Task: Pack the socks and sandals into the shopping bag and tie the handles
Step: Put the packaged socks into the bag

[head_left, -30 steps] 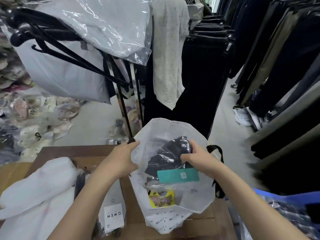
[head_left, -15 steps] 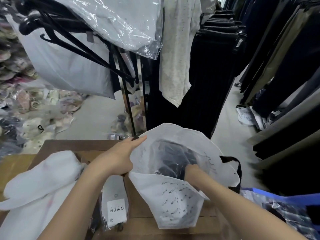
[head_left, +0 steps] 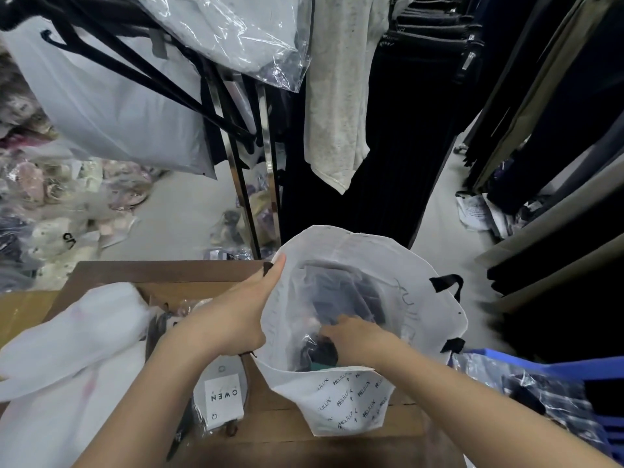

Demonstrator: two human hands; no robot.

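Note:
A white shopping bag (head_left: 351, 400) printed with small black lettering stands open on the wooden table (head_left: 162, 271). Its black handles (head_left: 445, 285) hang at the right rim. My left hand (head_left: 236, 319) grips the bag's left rim and holds the mouth open. My right hand (head_left: 358, 336) is down inside the bag, fingers resting on dark items wrapped in clear plastic (head_left: 341, 298). Whether that hand still grips the plastic-wrapped item cannot be told. A sock pack with a white "OWEN" label (head_left: 221, 396) lies on the table left of the bag.
White bags (head_left: 64, 349) are piled at the table's left. A chrome clothes rack (head_left: 243, 184) with hangers and plastic-covered garments stands beyond the table. Dark trousers hang along the right. A blue crate (head_left: 574, 369) with wrapped goods sits at the right.
My right hand has gone from the bag's mouth, where it held a dark plastic-wrapped item, down deep inside the bag. My left hand slid up along the left rim.

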